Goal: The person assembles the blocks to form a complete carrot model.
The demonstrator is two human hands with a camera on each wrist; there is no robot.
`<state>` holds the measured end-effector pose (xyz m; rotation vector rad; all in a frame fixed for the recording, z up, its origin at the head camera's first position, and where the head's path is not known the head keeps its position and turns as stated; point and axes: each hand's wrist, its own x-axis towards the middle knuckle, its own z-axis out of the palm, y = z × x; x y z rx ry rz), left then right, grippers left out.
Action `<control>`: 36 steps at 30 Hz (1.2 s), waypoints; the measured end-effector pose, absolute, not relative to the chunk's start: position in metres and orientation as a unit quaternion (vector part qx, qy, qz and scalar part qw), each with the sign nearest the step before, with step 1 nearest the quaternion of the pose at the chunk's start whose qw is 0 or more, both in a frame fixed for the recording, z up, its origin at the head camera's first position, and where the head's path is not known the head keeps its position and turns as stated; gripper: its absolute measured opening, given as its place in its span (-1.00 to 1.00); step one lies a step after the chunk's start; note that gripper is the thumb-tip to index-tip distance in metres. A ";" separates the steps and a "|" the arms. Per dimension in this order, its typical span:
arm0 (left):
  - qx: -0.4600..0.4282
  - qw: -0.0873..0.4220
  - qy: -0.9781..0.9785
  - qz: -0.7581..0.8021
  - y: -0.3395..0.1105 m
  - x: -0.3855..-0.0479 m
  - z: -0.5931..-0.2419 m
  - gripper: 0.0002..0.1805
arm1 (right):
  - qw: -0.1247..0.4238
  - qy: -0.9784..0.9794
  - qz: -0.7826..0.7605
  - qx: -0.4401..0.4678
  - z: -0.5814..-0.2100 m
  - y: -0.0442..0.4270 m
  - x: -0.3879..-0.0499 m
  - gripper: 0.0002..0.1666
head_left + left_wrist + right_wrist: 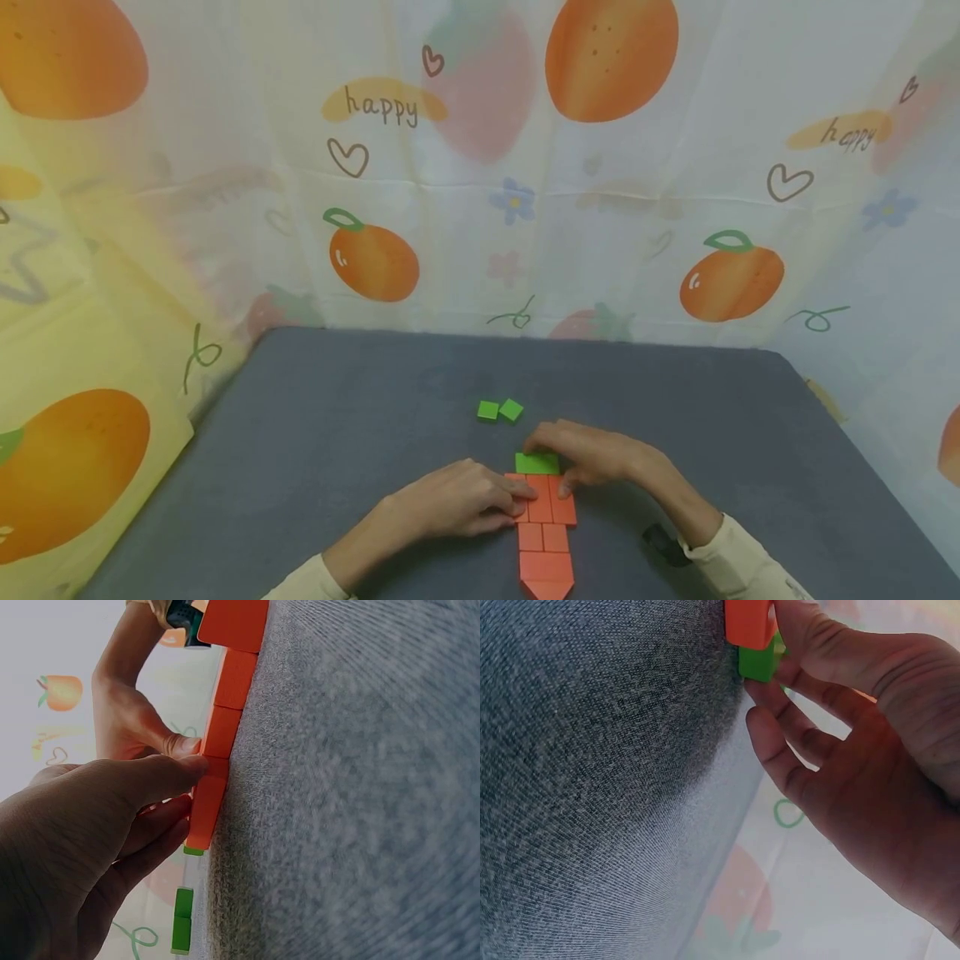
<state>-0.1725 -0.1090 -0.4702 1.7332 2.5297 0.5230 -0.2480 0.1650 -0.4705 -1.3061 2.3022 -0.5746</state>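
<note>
Orange blocks (546,567) lie flat together in a column on the grey table, pointed at the near end. A green block (537,463) caps the far end. My left hand (468,498) presses the upper orange blocks from the left, its forefinger reaching over their tops. In the left wrist view, the left thumb and fingers touch the side of an orange block (206,810). My right hand (600,454) holds the green block's far edge with bent fingers, its thumb against the right-hand orange block (564,510). The right wrist view shows fingers behind the green block (757,663).
Two small green blocks (488,411) lie side by side beyond the column. The grey table (360,400) reaches back to a fruit-printed cloth (465,258) hanging behind it. A dark device (666,546) sits at the right wrist.
</note>
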 end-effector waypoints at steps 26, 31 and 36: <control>0.562 0.013 0.808 0.176 -0.108 -0.173 -0.472 -0.83 | 0.251 0.861 -0.154 -0.415 -0.431 0.148 -0.228 -0.27; 0.560 0.015 0.809 0.179 -0.108 -0.173 -0.472 -0.84 | 0.249 0.862 -0.151 -0.414 -0.430 0.148 -0.227 -0.26; 0.563 0.013 0.808 0.176 -0.108 -0.172 -0.472 -0.83 | 0.251 0.863 -0.156 -0.410 -0.430 0.148 -0.226 -0.25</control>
